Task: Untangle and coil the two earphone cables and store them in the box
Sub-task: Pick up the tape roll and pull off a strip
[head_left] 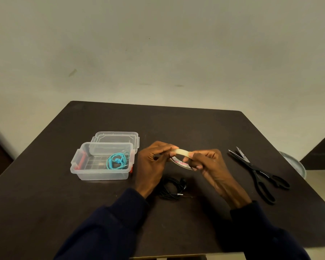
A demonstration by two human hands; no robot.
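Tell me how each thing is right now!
box: open
lid: lying behind the box
blue earphones: coiled, inside the box
black earphones: coiled, on the table
tape: held above the table
left grip: pinching the tape
right grip: pinching the tape
scissors: open, on the table

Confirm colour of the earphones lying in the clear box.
Turquoise blue: the earphones, coiled inside the box, show plainly in the head view.

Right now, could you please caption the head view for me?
Left hand and right hand hold a tape roll near coiled black earphones; blue earphones lie in the open box.
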